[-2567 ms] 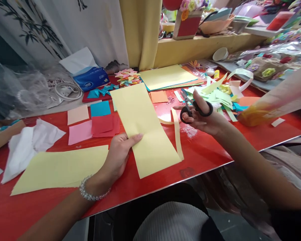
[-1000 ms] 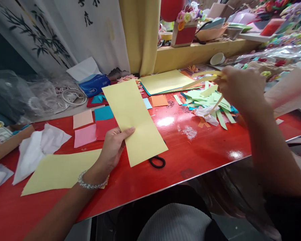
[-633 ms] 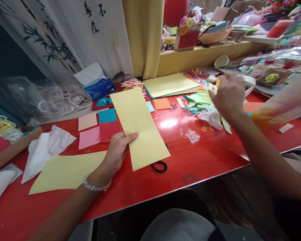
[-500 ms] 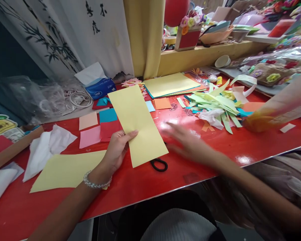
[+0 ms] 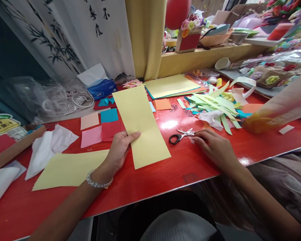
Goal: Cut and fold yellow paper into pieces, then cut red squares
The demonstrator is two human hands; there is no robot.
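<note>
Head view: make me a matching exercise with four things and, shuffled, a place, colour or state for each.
1. left hand
2. right hand
3. tissue pack
4. paper strips

A. heaped, mostly pale green
B. holding a yellow sheet
C. blue, white tissue sticking out
D. by the scissors

Pairs: 1-B; 2-D; 3-C; 4-A

Looking forward and down from the person's head, across red table (image 5: 150, 182) from its near side. Close in: catching left hand (image 5: 120, 147) and right hand (image 5: 217, 147) either side of centre, grey ribbed garment (image 5: 178, 224) at bottom. Reaching back to white curtain (image 5: 112, 40) and yellow-fronted ledge (image 5: 188, 64) up top.
</note>
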